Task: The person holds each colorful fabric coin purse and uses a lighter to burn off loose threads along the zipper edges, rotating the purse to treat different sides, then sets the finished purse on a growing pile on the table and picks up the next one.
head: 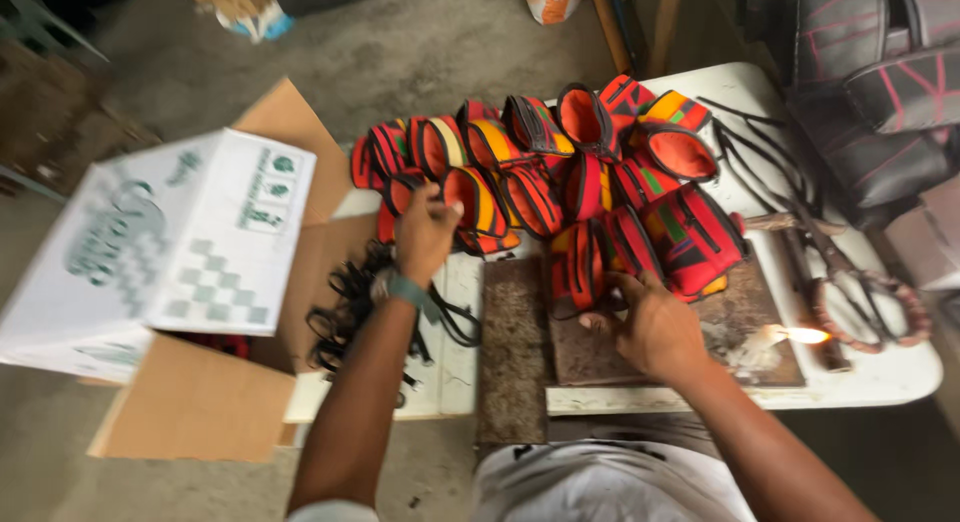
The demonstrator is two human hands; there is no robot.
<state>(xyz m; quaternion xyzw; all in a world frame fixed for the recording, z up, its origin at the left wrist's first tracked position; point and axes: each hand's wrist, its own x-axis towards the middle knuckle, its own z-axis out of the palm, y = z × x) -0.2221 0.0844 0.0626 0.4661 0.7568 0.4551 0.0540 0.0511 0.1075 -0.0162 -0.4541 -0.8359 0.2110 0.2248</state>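
Nearest the camera, the person's right hand (655, 327) rests on a dark, worn work board (520, 352) at the table's front edge. Its fingers are loosely curled and its fingertips touch the bottom of a red patterned pouch (580, 267); whether they pinch anything cannot be told. Just right of that hand a small flame (808, 334) burns on the board, seemingly a candle stub, though this is blurred.

A little farther out, the left hand (428, 232), a watch on its wrist, is raised with its fingers closed on the rim of an orange-lined pouch (470, 197) at the near left end of the heap. Black straps (350, 312) hang in a tangle below that forearm, at the table's left edge.

Beyond both hands lies the heap of colourful fabric pouches (590, 152), many sewn into shape and standing open. Judging by this, most of the batch is made up, while the loose straps suggest fitting or finishing remains.

Scissors (860, 292) and more black strips (750, 142) lie at the right. A white printed carton (160, 242) rests on brown cardboard (200, 402) at the left.
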